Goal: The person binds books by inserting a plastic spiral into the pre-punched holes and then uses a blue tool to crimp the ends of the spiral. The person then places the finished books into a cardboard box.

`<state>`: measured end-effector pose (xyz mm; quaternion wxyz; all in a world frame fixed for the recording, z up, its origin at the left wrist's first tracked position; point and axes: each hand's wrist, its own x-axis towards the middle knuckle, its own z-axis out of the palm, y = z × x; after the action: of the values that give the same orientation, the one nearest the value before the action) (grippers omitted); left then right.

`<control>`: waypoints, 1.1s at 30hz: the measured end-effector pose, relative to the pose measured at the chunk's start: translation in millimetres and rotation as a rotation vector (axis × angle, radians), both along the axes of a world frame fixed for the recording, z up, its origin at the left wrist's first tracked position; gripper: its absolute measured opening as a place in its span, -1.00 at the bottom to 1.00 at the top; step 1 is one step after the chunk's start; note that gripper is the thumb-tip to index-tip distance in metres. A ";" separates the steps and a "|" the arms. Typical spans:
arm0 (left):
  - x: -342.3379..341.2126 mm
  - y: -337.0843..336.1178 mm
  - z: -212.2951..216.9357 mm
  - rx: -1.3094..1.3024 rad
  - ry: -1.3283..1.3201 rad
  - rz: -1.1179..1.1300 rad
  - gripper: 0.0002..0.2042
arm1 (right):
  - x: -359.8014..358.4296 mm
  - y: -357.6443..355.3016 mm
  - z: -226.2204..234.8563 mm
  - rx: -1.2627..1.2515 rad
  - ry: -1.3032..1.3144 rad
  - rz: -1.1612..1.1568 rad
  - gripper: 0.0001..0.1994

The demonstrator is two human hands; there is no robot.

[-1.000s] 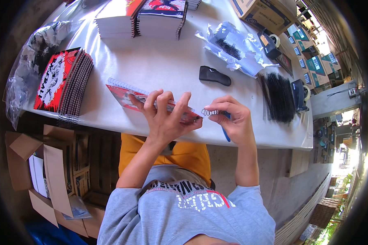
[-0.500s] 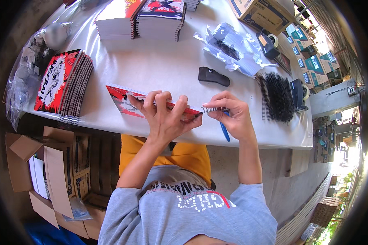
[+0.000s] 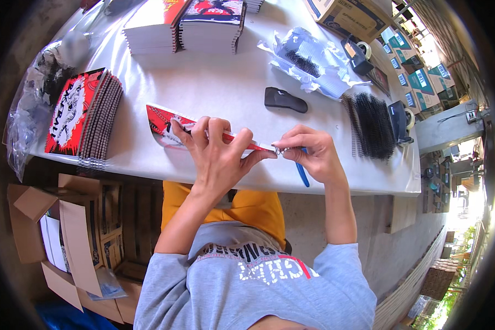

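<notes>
White-covered table (image 3: pixel 220 82), my left hand (image 3: pixel 215 157) pinching a red notebook (image 3: pixel 164 119), right hand (image 3: pixel 315 157) gripping what's probably a spiral coil (image 3: pixel 280 150) at its corner.

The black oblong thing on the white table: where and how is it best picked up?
The black oblong thing is probably best pinched across its middle, from above and the near side: it lies flat, longer than wide, with crumpled paper beyond it.

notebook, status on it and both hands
Left hand grips red notebook. Right hand pinches wire coil at notebook's right end. Black mouse-shaped object beyond, clear of both hands.
</notes>
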<state>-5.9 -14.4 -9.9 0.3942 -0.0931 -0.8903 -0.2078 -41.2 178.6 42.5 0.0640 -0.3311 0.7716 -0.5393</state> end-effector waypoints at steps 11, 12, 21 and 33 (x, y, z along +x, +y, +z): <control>-6.2 -7.0 -4.8 -0.054 0.066 0.074 -0.50 | 14.5 -12.0 8.8 0.124 -0.176 -0.281 -0.68; -7.7 -16.7 -9.4 -0.088 0.066 0.094 -0.46 | 12.6 -10.0 2.4 0.141 0.020 -0.260 -0.69; -8.4 -27.5 5.7 0.028 -0.010 -0.031 -0.60 | -22.9 -2.5 8.8 0.298 -0.222 -0.043 -0.74; 10.9 -31.4 -4.4 0.143 0.015 -0.131 -0.44 | -69.8 6.2 -61.0 -0.568 -0.361 0.025 -0.72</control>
<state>5.0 -45.8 -14.3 0.3924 -0.1242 -0.8621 -0.2956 -111.0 184.8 -18.5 0.1113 -0.2444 0.5627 -0.7818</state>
